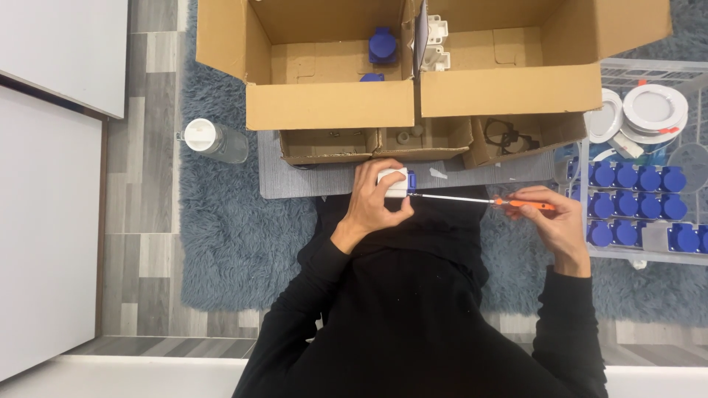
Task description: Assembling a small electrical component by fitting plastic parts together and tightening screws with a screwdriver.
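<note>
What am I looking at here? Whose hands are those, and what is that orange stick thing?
This picture comes from a camera worn on a person's head, looking straight down, so you see their black sleeves and both hands. The left hand holds a small white plastic box with a blue part. The right hand holds a thin screwdriver with an orange handle, its tip against the box. Ahead are two big open brown cardboard boxes and small cardboard trays on a fluffy grey-blue rug. To the right, a clear tray holds rows of round blue caps. A clear bottle with a white lid lies at the left.
</note>
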